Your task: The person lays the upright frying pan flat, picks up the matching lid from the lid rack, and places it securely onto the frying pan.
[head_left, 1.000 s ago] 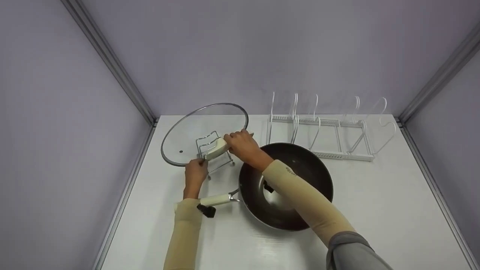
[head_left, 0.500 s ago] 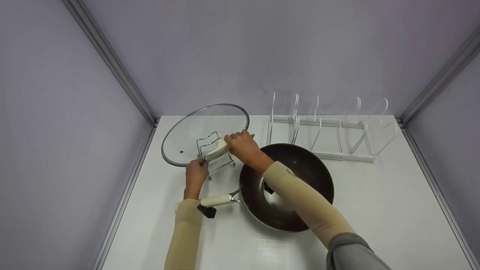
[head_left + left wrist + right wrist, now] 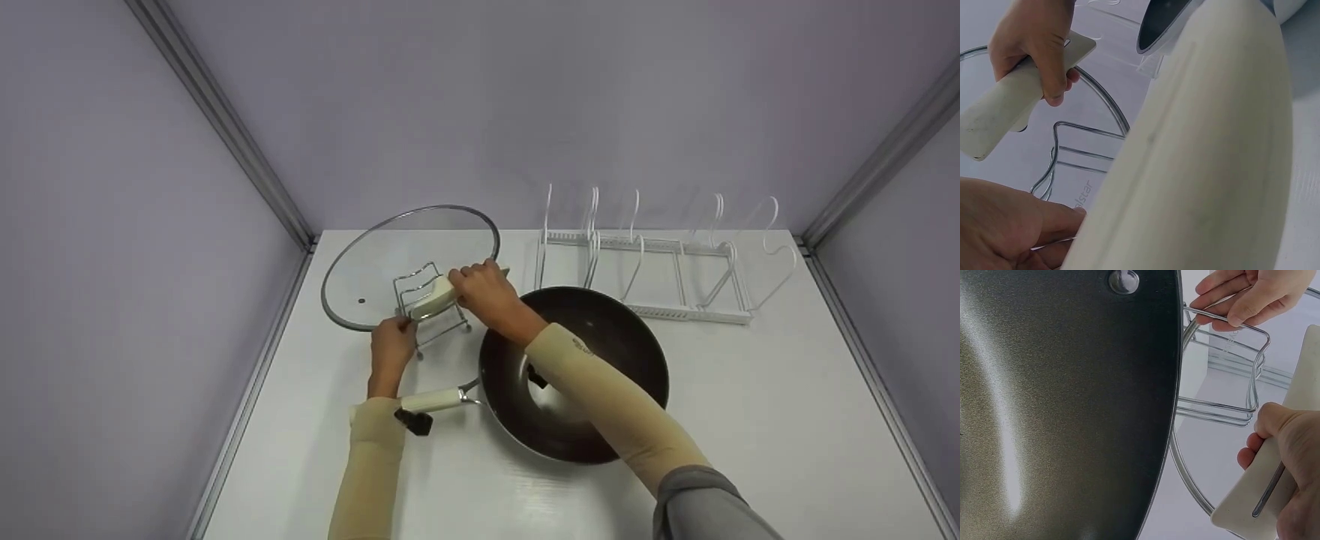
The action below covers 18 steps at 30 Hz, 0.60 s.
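The right grip (image 3: 486, 294) is clamped on the cream handle (image 3: 433, 300) of the glass lid (image 3: 375, 259), near the far-left corner of the tabletop (image 3: 780, 420); the left grip (image 3: 392, 343) pinches the chrome rack (image 3: 1219, 405). Best steady the rack, easing the lid clear of the wok (image 3: 559, 431); room opens toward the right edge.

Cream came up first for me, all along the lid handle (image 3: 433, 300), with a thin grey line let into it! The lid (image 3: 360, 274) itself read clear, grey round its rim, pale grey letters on the glass. I caught bright silver on the wire stand (image 3: 1213, 404). Over to the pan (image 3: 1072, 394): speckled bronze-brown, near-black towards the edge, one white streak of shine, and cream again on the pan handle (image 3: 431, 400)! I had beige on the right sleeve (image 3: 615, 397), dark lettering across it, and beige on the left sleeve (image 3: 367, 465). The rack (image 3: 688, 313) and tabletop (image 3: 787, 420) showed white, the back wall (image 3: 480, 112) lilac-grey.
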Each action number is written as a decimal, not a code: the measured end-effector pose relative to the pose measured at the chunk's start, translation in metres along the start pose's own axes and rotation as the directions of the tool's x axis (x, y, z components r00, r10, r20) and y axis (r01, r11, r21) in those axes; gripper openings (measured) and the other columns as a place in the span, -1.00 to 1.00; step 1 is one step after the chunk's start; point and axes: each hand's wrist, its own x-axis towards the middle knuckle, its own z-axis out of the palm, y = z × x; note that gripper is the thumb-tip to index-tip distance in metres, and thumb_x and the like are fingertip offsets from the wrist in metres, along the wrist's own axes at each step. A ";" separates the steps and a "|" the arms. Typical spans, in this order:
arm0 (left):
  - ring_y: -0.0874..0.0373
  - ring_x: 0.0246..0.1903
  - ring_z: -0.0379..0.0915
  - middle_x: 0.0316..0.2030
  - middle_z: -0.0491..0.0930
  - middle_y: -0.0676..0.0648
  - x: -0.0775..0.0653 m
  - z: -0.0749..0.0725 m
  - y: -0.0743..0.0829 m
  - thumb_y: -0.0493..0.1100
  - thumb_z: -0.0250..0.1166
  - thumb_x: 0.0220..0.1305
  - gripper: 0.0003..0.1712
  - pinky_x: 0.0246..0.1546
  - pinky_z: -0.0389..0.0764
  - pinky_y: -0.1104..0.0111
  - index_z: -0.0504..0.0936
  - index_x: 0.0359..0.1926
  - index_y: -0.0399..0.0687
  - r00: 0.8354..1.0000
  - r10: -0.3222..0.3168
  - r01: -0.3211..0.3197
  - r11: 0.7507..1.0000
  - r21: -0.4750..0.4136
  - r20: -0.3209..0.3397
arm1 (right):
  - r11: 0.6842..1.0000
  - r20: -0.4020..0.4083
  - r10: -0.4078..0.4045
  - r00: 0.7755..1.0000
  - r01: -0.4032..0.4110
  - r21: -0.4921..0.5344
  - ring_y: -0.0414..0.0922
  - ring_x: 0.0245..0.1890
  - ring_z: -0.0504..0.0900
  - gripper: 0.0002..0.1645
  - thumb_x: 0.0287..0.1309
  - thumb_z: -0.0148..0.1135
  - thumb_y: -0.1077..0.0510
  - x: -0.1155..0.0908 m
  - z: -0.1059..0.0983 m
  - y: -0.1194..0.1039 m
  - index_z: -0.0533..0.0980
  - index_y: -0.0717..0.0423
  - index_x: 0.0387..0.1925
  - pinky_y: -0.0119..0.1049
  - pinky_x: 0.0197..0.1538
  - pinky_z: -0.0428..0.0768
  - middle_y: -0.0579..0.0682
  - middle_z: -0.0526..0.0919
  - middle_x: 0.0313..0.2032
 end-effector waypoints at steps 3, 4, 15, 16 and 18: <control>-0.13 -0.26 0.69 -0.29 0.78 -0.31 0.000 0.000 -0.001 -0.28 0.24 0.48 -0.73 -0.17 0.66 0.07 0.78 -0.07 -0.42 1.000 0.001 -0.001 1.000 -0.016 0.003 | 1.000 -0.008 -0.003 1.000 0.003 -0.011 0.05 -0.24 0.80 -0.69 0.23 0.53 0.11 0.000 0.001 0.000 0.60 0.13 -0.10 -0.04 -0.14 0.65 0.06 0.81 -0.23; -0.12 -0.28 0.69 -0.30 0.77 -0.30 0.001 0.000 -0.001 -0.28 0.24 0.48 -0.73 -0.20 0.64 0.09 0.78 -0.07 -0.42 1.000 0.001 -0.001 1.000 -0.019 0.003 | 1.000 -0.010 -0.003 1.000 0.002 -0.013 0.05 -0.24 0.80 -0.68 0.23 0.54 0.10 0.000 0.001 0.001 0.60 0.13 -0.10 -0.04 -0.13 0.64 0.06 0.81 -0.22; -0.18 -0.18 0.70 -0.18 0.78 -0.35 0.000 0.000 0.001 -0.30 0.23 0.47 -0.73 -0.03 0.66 -0.03 0.76 -0.02 -0.42 1.000 0.006 -0.006 1.000 -0.031 -0.004 | 0.999 0.001 0.018 1.000 -0.018 0.031 0.07 -0.21 0.80 -0.69 0.26 0.52 0.11 0.001 -0.004 0.001 0.59 0.15 -0.08 -0.02 -0.09 0.66 0.09 0.82 -0.19; -0.18 -0.17 0.71 -0.16 0.78 -0.35 -0.001 0.000 0.001 -0.30 0.23 0.48 -0.73 -0.02 0.66 -0.03 0.76 -0.01 -0.42 1.000 0.004 -0.004 1.000 -0.027 -0.003 | 0.999 0.004 0.021 1.000 -0.021 0.034 0.07 -0.20 0.80 -0.68 0.27 0.52 0.11 0.001 -0.004 0.000 0.59 0.15 -0.08 -0.02 -0.08 0.66 0.09 0.82 -0.18; -0.18 -0.15 0.71 -0.13 0.78 -0.36 -0.001 -0.001 0.001 -0.30 0.23 0.48 -0.72 -0.01 0.67 -0.03 0.75 0.00 -0.43 1.000 -0.002 0.002 1.000 -0.021 0.000 | 0.999 0.006 0.024 1.000 -0.024 0.041 0.07 -0.19 0.80 -0.68 0.27 0.52 0.10 0.002 -0.005 0.000 0.59 0.14 -0.07 -0.02 -0.06 0.65 0.08 0.82 -0.17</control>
